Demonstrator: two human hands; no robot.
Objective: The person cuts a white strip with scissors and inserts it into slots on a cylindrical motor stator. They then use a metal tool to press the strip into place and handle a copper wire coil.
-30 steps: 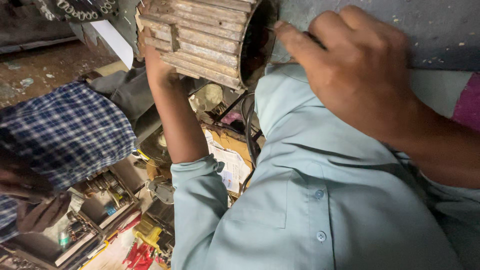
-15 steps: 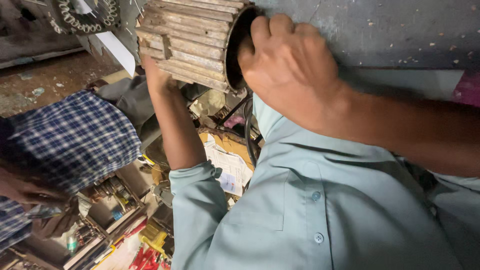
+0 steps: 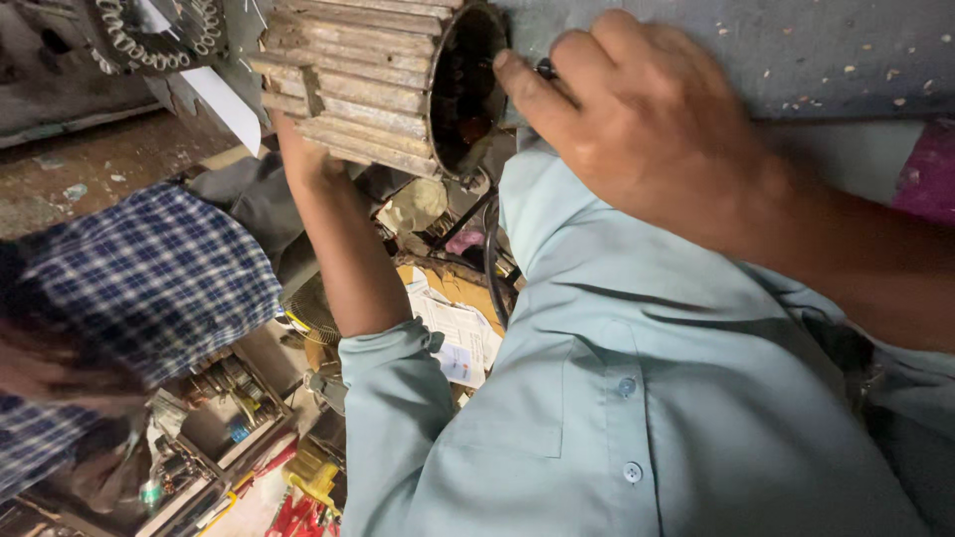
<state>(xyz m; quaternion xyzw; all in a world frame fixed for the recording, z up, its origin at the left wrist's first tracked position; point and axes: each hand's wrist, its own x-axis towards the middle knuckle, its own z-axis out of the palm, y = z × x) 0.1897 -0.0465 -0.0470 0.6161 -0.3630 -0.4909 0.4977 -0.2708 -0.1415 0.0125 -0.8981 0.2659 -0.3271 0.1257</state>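
Observation:
A ribbed, rusty metal motor housing (image 3: 348, 89) lies on its side at the top of the view, its dark open end (image 3: 466, 89) facing right. My left hand (image 3: 298, 154) grips it from underneath and is mostly hidden behind the ribs. My right hand (image 3: 647, 119) is at the rim of the open end, fingers curled around a small dark object (image 3: 545, 69) whose tip just shows. My light green shirt (image 3: 617, 398) fills the lower right.
A person in a blue plaid shirt (image 3: 139, 288) is at the left. Below are trays of small parts and tools (image 3: 219, 418), papers (image 3: 453, 333), a black cable (image 3: 489, 259) and red and yellow items (image 3: 298, 497). A wound stator ring (image 3: 149, 35) sits at top left.
My right hand moved left from the grey surface to the housing's open end. It covered the opening, then drew back slightly to the rim. My left hand kept its grip.

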